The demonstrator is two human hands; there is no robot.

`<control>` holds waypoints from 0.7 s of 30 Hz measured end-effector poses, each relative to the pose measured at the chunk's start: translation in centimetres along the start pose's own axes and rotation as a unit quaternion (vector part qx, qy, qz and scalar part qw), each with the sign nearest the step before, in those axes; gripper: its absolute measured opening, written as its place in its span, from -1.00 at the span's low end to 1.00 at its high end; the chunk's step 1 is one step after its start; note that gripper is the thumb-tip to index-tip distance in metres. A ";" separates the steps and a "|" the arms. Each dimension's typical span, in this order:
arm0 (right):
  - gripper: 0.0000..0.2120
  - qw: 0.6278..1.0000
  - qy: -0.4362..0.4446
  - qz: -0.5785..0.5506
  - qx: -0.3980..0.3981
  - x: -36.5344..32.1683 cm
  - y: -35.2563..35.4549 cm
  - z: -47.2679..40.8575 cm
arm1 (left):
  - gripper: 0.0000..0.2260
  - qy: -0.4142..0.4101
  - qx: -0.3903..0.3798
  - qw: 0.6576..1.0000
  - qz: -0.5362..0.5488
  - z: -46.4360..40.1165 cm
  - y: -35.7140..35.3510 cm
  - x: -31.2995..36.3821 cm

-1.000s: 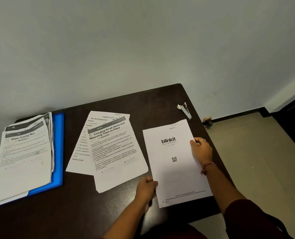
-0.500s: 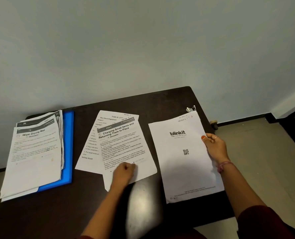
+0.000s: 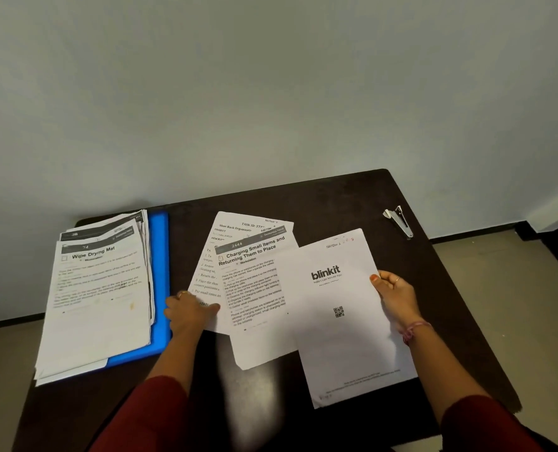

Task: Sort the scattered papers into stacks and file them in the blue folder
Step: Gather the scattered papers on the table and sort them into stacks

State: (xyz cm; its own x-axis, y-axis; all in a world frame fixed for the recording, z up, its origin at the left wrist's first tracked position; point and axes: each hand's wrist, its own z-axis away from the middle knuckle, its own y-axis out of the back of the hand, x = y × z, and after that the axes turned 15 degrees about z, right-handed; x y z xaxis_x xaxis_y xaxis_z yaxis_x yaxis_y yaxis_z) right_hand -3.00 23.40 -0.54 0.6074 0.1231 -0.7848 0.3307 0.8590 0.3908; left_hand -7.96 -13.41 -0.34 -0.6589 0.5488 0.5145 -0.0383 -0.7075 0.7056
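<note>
Right hand (image 3: 398,296) pinching blinkit sheet (image 3: 342,321), left hand (image 3: 189,309) gripping the two sheets (image 3: 254,288) right of blue folder (image 3: 160,272): square edges before stacking.

A: What lies at the left of the desk (image 3: 342,197)?
B: A stack of papers (image 3: 98,295) on the folder (image 3: 159,256), whose right edge shows beside it.
A: And in the middle?
B: Two overlapping sheets: the "Charging Small Items" sheet (image 3: 254,288) on the "Shoe Rack" sheet (image 3: 235,225).
A: To the right?
B: The "blinkit" sheet (image 3: 339,337) overlaps the "Charging Small Items" sheet's right edge. A staple remover (image 3: 400,220) lies far right, well apart.
</note>
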 end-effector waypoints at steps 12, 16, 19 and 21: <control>-0.92 0.992 0.029 0.122 0.007 1.4 -5.3 1.2 | -0.02 0.055 -0.065 0.995 0.042 -3.4 0.9 -0.3; -0.92 0.984 0.039 0.170 0.027 1.2 -6.1 2.1 | -0.52 0.022 -0.112 0.976 0.186 -3.2 1.4 -0.3; -0.88 0.978 0.046 0.199 0.036 1.5 -6.3 2.5 | -0.81 -0.021 -0.102 0.964 0.246 -1.7 2.5 0.4; -0.87 0.977 0.043 0.203 0.045 1.6 -6.4 2.7 | -0.87 -0.095 -0.075 0.966 0.230 -0.4 3.7 0.8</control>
State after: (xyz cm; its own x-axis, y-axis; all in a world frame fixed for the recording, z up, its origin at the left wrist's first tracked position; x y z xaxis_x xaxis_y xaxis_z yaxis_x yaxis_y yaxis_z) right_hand -2.21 16.76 -3.01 0.6399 0.4902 -0.5917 0.1397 0.6830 0.7169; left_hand -8.95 -15.79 2.51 -0.4826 0.2229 0.8470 0.1083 -0.9445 0.3103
